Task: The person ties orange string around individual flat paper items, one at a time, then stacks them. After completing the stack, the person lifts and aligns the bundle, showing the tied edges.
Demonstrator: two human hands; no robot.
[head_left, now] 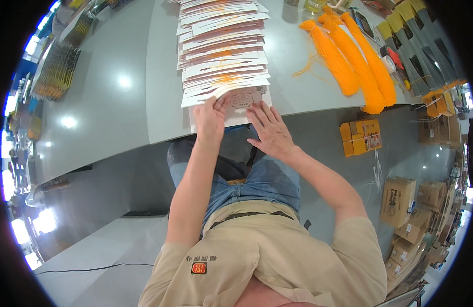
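Note:
A long row of overlapping white cards or flat paper pieces (223, 56) runs away from me down the table, with bits of orange cord along its middle. At the near end lies a pale pinkish piece with a dark printed frame (241, 100). My left hand (210, 122) pinches the near edge of a white piece at the front of the row. Its fingertips are partly hidden there. My right hand (271, 131) rests with fingers stretched out and apart on the right side of the printed piece, close to the table's edge.
Orange cord hanks (354, 64) lie to the right on the grey table (113, 102). Beyond them are grey-and-yellow bundles (420, 51) and small tools. Wire-like bundles (57, 71) sit far left. A yellow box (360, 137) and brown cartons (398, 201) stand on the floor at right.

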